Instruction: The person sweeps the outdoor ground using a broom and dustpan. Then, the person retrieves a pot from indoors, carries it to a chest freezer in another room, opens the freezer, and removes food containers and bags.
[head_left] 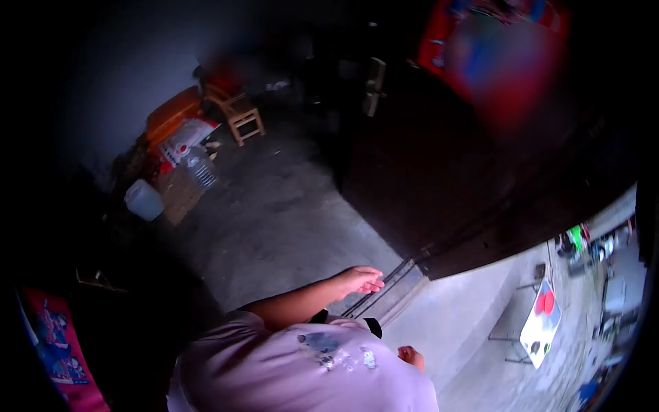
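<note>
Loosely, the left hand (360, 280) hangs half-open above the floor (268, 233).

The shirt (274, 371) is lilac with a grey-blue print (320, 342), the door (439, 185) dark brown.

One left hand (362, 280) and one right hand (412, 356) make two hands. There is one lilac shirt (295, 364), one wooden chair (241, 117), one clear plastic bottle (199, 169) with one red cap (183, 148), one whitish plastic container (144, 200), one patterned tabletop (537, 336) and one pink printed panel (65, 343). Items along the right edge are too blurred to count.
</note>
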Action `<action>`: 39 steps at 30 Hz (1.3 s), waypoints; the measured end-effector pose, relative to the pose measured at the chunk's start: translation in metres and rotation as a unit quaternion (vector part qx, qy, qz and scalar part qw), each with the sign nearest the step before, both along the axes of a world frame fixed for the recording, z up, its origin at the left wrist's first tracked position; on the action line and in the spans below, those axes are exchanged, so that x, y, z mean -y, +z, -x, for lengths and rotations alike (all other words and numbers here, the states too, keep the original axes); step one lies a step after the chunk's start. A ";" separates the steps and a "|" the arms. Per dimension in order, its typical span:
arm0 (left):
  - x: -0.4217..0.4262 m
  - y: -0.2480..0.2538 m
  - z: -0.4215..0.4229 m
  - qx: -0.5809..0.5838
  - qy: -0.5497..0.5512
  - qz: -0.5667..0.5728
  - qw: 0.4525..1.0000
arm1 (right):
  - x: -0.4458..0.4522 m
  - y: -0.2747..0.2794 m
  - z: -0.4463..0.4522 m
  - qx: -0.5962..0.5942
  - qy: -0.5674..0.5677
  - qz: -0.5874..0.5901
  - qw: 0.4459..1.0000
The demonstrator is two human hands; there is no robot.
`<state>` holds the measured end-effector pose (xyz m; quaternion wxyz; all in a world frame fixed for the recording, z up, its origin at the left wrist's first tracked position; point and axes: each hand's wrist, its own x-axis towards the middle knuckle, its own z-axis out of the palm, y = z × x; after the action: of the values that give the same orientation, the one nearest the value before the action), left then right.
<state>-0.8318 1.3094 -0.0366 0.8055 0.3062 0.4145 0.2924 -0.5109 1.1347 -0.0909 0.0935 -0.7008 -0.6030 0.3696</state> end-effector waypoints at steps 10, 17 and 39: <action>-0.025 0.016 0.244 -0.052 0.269 0.007 0.962 | -0.261 0.014 0.222 -0.005 0.324 -0.026 0.946; -0.074 -0.017 0.336 -0.050 0.411 0.017 0.910 | -0.430 0.000 0.316 0.065 0.425 -0.008 0.903; -0.351 -0.132 0.662 -0.046 0.438 0.006 0.898 | -0.859 0.008 0.695 0.020 0.544 -0.029 0.838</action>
<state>-1.4935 1.6600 -0.1689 0.5778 0.1023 0.5453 0.5986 -1.2056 1.9933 -0.0824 -0.1147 -0.2644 -0.8994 0.3288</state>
